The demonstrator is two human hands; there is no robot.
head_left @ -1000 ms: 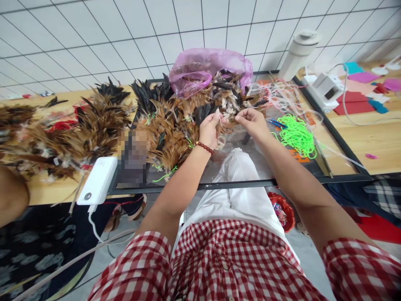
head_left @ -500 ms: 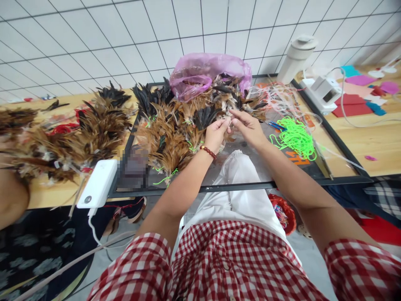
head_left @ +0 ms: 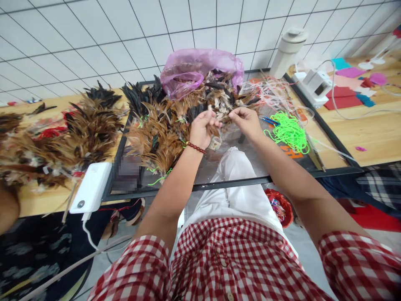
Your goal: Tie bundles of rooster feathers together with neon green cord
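Note:
My left hand, wearing a red bead bracelet, has its fingers curled in front of the feather pile. Some brown shows under those fingertips, but I cannot make out what they hold. Thumb and forefinger of my right hand are pinched on a feather at the near edge of the loose pale and brown feathers, apart from the left hand. A pink plastic bag lies partly over these feathers. Left of my hands, brown and black feather bundles tied with green cord cover the black-framed board.
Bright green cord, a blue pen-like tool and pale plastic strips lie on the right. Behind stand a white bottle and a charger. A white power bank rests at front left, near more feathers.
My hands have moved apart from their close hold together. The left has drawn leftward with fingers curled; the right now pinches at the pile's edge. The view has shifted slightly.

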